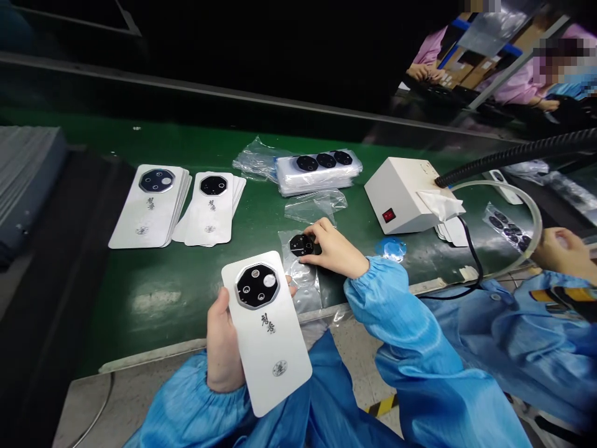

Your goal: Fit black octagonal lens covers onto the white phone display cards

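- Head view, near centre: the left hand (224, 341) is closed around the lower left edge of a white phone back cover (268, 333), with the thumb on its face and the fingers behind. The cover is held tilted above the near edge of the green table (153, 292). Its black octagonal camera panel points toward the far side.
- Head view, centre: the right hand (334, 250) is curled, and its fingertips pinch the right edge of a small black octagonal lens piece (300, 244). The piece lies on a clear plastic bag (305, 283) on the table, just beyond the held cover.
- Head view, far left: two fanned stacks of white covers (152, 208) lie side by side.
- Head view, far centre: a plastic-wrapped pack of covers (319, 173) lies beside a white box with a red switch (401, 196).
- Head view, right: a round blue film (390, 249) lies near the right sleeve. A co-worker's hand (565, 252) rests at the right edge.
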A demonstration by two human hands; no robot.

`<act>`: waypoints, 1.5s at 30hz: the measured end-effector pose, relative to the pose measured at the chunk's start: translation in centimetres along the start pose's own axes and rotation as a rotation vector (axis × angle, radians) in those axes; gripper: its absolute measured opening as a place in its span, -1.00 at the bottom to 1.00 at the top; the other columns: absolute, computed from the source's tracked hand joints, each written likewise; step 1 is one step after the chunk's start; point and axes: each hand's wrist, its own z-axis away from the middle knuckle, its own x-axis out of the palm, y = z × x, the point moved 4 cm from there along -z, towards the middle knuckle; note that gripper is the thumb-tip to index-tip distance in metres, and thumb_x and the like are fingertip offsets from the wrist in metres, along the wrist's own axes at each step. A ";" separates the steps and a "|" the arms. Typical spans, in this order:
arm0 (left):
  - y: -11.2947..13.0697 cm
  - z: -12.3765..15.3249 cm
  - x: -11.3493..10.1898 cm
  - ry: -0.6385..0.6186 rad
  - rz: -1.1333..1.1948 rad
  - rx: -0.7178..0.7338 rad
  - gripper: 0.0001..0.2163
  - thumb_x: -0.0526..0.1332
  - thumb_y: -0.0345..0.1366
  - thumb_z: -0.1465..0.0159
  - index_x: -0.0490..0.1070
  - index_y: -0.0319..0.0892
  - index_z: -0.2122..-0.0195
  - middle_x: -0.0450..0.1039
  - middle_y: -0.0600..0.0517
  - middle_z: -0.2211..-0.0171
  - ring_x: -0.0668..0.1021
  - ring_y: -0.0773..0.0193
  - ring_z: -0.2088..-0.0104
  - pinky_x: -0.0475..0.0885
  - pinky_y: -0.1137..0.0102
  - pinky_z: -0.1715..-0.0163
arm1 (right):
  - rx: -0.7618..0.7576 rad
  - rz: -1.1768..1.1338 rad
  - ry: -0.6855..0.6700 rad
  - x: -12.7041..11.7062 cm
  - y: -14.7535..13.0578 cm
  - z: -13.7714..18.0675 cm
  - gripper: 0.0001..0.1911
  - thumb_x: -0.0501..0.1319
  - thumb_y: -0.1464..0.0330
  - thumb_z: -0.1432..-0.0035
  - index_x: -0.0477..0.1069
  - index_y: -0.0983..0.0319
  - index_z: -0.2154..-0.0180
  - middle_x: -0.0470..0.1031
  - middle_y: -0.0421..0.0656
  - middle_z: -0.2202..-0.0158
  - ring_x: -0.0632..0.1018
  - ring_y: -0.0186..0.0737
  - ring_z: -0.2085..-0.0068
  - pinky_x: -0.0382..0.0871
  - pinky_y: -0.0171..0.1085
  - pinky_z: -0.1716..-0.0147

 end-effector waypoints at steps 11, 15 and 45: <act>-0.4 0.1 1.0 0.151 -0.024 -0.015 -0.40 -0.22 -0.01 -0.30 0.27 -0.33 -0.13 0.57 -0.21 0.17 0.60 0.01 0.20 0.49 0.29 0.35 | 0.013 0.136 -0.100 -0.4 0.2 -1.3 -0.56 0.39 0.27 0.06 0.28 0.27 0.19 0.26 -0.10 0.15 0.42 -0.22 0.30 0.35 -0.21 0.30; -0.4 0.2 1.2 0.160 -0.049 0.011 -0.40 -0.22 -0.03 -0.30 0.21 -0.38 -0.17 0.56 -0.21 0.18 0.59 -0.01 0.20 0.46 0.26 0.31 | 0.004 0.158 -0.120 -0.5 0.1 -1.5 -0.55 0.40 0.25 0.08 0.28 0.27 0.20 0.28 -0.10 0.14 0.42 -0.26 0.34 0.31 -0.23 0.34; -0.6 -0.1 0.5 0.028 -0.012 0.005 -0.42 -0.20 -0.01 -0.30 0.48 -0.33 0.14 0.60 -0.20 0.28 0.62 0.04 0.28 0.49 0.31 0.38 | -0.082 -0.147 -0.185 -2.5 0.7 -2.0 -0.66 0.34 0.29 0.03 0.39 0.28 0.20 0.47 -0.15 0.34 0.52 -0.24 0.30 0.45 -0.27 0.32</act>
